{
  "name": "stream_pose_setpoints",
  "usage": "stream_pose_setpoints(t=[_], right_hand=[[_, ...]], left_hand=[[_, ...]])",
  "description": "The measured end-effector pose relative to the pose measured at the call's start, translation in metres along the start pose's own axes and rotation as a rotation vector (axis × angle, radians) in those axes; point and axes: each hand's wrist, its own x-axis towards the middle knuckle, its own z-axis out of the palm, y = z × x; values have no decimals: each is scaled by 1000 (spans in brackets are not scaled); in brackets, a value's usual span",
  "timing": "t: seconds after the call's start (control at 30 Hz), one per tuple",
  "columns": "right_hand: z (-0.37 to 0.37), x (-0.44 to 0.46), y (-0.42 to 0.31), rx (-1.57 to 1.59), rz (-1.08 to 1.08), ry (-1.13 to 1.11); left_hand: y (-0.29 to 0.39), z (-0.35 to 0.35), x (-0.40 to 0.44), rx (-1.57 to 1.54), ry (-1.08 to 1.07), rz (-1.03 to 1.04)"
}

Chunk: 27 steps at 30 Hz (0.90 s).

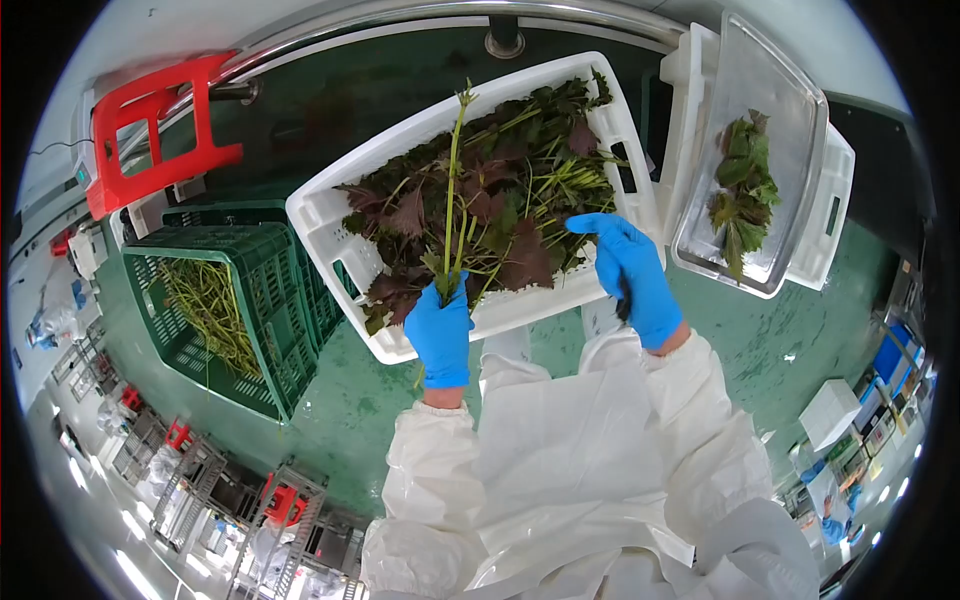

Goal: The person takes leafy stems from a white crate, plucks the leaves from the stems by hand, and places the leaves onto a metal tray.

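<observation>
My left hand (440, 330), in a blue glove, is closed round the lower part of a green leafy stem (453, 190) that stands upright over the white crate. My right hand (637, 280), also blue-gloved, has its index finger stretched toward the left and its other fingers curled. A small dark object (624, 300) shows under its palm; its kind cannot be made out. Beneath both hands, the white crate (395, 348) holds a heap of purple and green toothed leaves (525, 255) on stems.
On the right, a clear plastic tub (690, 240) with a few leaves (742, 185) rests on white crates (838, 205). At left, a tilted green crate (270, 340) contains bare stems (212, 310). A red plastic stool (200, 95) and a metal rail (400, 18) lie beyond.
</observation>
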Motion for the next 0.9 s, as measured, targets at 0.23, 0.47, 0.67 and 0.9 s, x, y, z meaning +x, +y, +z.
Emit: stream_pose_setpoints(t=[0.23, 0.47, 0.67, 0.9], right_hand=[[38, 5, 10, -1136, -660, 16], [49, 22, 47, -1758, -965, -365], [47, 6, 42, -1805, -996, -343], [16, 16, 51, -1868, -842, -300]], left_hand=[[15, -2, -6, 76, -75, -66], [12, 3, -11, 80, -155, -24], [-14, 3, -1, 298, -59, 160], [-6, -11, 3, 332, -35, 189]])
